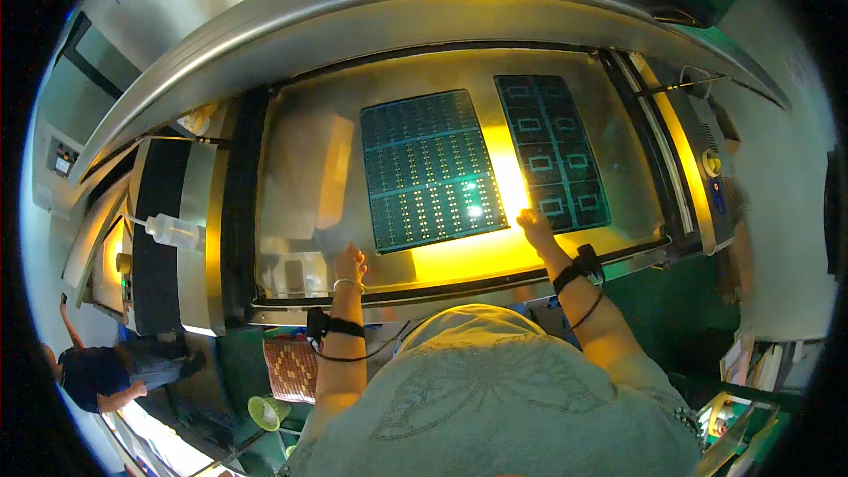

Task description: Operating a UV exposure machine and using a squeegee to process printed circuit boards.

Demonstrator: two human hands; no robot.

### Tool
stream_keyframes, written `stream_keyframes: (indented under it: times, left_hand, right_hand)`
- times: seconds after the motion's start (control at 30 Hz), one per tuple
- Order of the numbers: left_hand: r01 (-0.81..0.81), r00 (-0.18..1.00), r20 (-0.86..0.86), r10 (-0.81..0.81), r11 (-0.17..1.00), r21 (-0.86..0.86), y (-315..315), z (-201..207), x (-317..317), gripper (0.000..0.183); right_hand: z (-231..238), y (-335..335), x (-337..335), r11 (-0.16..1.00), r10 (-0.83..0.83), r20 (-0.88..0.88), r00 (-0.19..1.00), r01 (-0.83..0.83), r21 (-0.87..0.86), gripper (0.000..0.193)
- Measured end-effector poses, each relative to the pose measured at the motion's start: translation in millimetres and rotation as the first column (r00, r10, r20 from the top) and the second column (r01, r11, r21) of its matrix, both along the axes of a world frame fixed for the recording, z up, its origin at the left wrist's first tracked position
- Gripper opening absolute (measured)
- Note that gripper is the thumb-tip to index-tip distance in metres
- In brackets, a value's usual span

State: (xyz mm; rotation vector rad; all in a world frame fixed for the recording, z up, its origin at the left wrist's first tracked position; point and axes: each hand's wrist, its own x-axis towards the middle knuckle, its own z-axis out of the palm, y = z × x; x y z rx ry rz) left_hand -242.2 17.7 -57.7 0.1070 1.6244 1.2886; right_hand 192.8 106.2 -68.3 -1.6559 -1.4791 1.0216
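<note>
A dark green circuit board panel (433,172) with rows of small bright pads lies on the glass bed (305,159) of a lit machine. To its right is a second panel (552,152), darker and marked with square outlines. My left hand (351,265) is just left of the first panel's near left corner, its fingers curled. My right hand (534,225) is low between the two panels, close to the first one's near right corner, fingers closed. Whether either hand pinches something small cannot be made out. Both wrists wear black straps with cables.
The raised metal lid (442,13) arches over the bed's far side. A white squeeze bottle (174,231) lies on the ledge at left. A yellow knob (712,163) sits on the right-hand control box. Another person (97,375) is at the lower left, near a woven basket (290,369).
</note>
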Motion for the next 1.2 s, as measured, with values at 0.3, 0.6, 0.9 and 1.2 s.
stream_keyframes:
  times: [0.3,0.6,0.9,1.2]
  left_hand:
    - [0.194,0.981,0.011,-0.194,0.980,-0.047,35.3,-18.6,10.8,0.030]
    - [0.111,0.993,0.032,-0.110,0.993,-0.050,1.3,19.7,36.5,0.026]
    - [0.378,0.878,-0.378,-0.293,0.910,0.172,-12.8,-90.6,-26.5,0.016]
    - [0.275,0.960,-0.058,-0.274,0.961,0.013,-14.0,-66.8,-9.1,0.016]
  right_hand:
    - [-23.9,39.3,-9.6,0.986,0.048,0.188,0.981,-0.017,-0.165,0.024]
    - [29.2,19.3,-20.7,0.924,-0.173,-0.231,0.958,0.077,-0.374,0.020]
    - [-9.0,27.9,-33.6,0.986,0.002,0.036,0.999,0.004,-0.168,0.015]
    - [-6.7,15.8,-8.3,0.885,0.281,-0.019,0.960,-0.267,-0.381,0.016]
